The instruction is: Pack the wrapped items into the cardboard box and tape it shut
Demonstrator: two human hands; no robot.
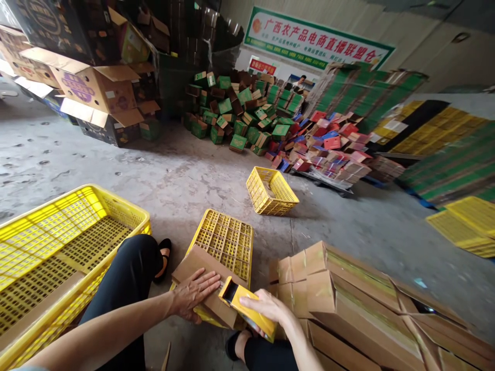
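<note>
In the head view, a small brown cardboard box [195, 263] rests on an upturned yellow plastic crate [228, 232] between my knees. My left hand [197, 292] lies flat on the box with its fingers stretched out, pressing on its upper face. My right hand [266, 308] is wrapped round a yellow tool that looks like a carton stapler [247, 312]. Its front end, with a dark opening, is over the box just right of my left fingertips. Whether the tool touches the cardboard I cannot tell.
A large yellow crate [127, 206] stands at my left. Stacked folded cartons [359, 304] are close at my right. Ahead, a smaller yellow crate [270, 193] sits on the concrete floor, before heaps of green boxes [237, 141] and red boxes [332, 142]. Open cartons [96, 90] rise at back left.
</note>
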